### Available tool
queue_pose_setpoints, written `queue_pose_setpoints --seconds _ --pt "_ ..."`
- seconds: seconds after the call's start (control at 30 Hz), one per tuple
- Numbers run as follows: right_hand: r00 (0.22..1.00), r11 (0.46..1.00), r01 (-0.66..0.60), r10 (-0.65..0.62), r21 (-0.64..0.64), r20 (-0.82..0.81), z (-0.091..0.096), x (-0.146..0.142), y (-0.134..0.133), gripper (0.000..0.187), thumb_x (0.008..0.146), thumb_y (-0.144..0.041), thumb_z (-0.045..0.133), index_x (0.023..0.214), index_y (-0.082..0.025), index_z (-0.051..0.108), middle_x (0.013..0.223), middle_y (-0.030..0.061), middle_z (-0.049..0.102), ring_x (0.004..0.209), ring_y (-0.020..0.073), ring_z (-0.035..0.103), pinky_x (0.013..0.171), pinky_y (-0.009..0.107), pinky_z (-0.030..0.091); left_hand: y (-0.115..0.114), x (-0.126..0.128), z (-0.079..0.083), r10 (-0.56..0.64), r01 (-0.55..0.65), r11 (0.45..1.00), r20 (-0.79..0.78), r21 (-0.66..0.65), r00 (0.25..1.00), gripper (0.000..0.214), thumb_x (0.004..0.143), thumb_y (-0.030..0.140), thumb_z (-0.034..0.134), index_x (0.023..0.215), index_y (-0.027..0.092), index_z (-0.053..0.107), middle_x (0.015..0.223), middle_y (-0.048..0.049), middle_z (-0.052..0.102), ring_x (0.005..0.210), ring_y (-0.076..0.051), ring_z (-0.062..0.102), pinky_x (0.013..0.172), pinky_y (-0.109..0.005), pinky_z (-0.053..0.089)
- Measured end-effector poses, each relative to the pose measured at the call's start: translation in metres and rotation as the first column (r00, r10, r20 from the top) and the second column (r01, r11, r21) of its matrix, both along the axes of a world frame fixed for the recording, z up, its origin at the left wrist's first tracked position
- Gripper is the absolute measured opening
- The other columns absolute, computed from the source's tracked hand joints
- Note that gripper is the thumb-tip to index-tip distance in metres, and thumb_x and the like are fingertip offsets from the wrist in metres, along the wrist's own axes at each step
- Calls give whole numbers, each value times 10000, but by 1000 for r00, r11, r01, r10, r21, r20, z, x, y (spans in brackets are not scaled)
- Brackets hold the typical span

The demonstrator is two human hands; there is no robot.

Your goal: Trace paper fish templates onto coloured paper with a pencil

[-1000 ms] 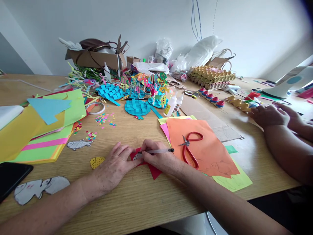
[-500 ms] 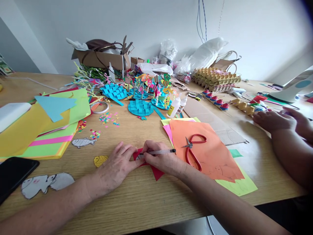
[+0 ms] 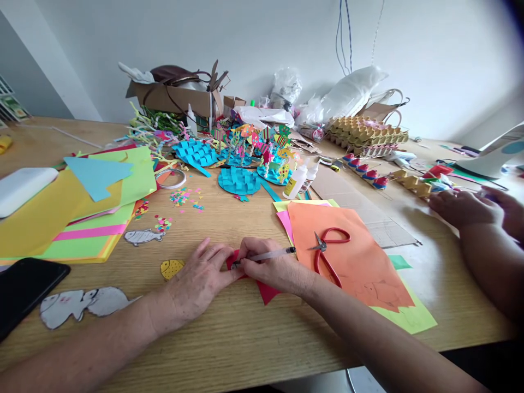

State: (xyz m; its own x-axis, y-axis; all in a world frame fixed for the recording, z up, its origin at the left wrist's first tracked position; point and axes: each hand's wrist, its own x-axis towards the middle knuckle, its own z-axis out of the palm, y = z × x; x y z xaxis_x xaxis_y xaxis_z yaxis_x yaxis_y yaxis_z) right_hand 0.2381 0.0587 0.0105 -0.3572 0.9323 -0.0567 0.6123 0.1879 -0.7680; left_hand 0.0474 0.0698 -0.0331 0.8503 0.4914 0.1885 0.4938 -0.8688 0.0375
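My right hand is closed round a pen, its tip down at a small piece of red paper. Bent over the same paper from the left, my left hand presses it to the table with thumb and fingertips. A sliver of grey-white shows under the fingertips; most of it is hidden. A yellow dotted paper fish lies just left of my left hand. To the right, red-handled scissors rest spread on orange paper, which bears a drawn fish outline.
White fish cutouts and a black phone lie at front left, coloured sheets behind. Confetti, tape, glue bottles and blue woven paper crafts stand beyond. Another person's hands work at right.
The view has shifted slightly, so everything sits a little farther right. My hands keep nearly the same place on the red paper, with the pen still in my right hand.
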Motion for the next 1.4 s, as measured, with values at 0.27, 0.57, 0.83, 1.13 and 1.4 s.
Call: queue_pose_setpoints --seconds 0.27,0.57,0.83,1.13,1.4 --pt "998 998 -63 63 -19 -11 4 -3 0 150 674 -36 531 649 -183 517 605 -61 535 559 88 466 524 182 330 -1 0 2 -3 3 1000 2 -21 1000 275 935 131 436 1096 299 581 1102 -26 506 1083 -223 463 1014 -574 276" --pt "994 997 -68 65 -34 -84 1 -1 3 127 670 -58 523 675 -184 527 617 -50 560 556 94 495 495 178 352 -1 0 -1 -10 10 1000 8 -3 1000 316 945 126 410 1155 318 549 1111 -35 509 1089 -229 462 1004 -588 267" --pt "975 959 218 -206 180 -84 -8 12 -14 55 812 -191 484 818 -203 537 696 -10 640 587 126 570 533 217 398 -2 0 2 -12 12 999 9 37 1000 424 959 104 325 1296 333 442 1158 -55 517 1111 -230 456 1005 -554 281" --pt "977 957 142 -176 252 117 -15 8 -19 60 841 -177 484 857 -203 535 709 15 663 622 158 605 572 235 401 -2 2 7 -7 7 999 -2 -31 1000 395 971 139 355 1295 342 450 1198 -50 519 1121 -233 463 1009 -589 252" --pt "978 963 127 -162 236 134 -11 8 -21 74 865 -181 454 858 -211 521 681 3 648 574 146 576 527 222 361 27 -4 36 -120 174 961 244 -216 962 360 928 50 318 1001 174 647 1010 -61 629 979 -178 539 893 -348 434"
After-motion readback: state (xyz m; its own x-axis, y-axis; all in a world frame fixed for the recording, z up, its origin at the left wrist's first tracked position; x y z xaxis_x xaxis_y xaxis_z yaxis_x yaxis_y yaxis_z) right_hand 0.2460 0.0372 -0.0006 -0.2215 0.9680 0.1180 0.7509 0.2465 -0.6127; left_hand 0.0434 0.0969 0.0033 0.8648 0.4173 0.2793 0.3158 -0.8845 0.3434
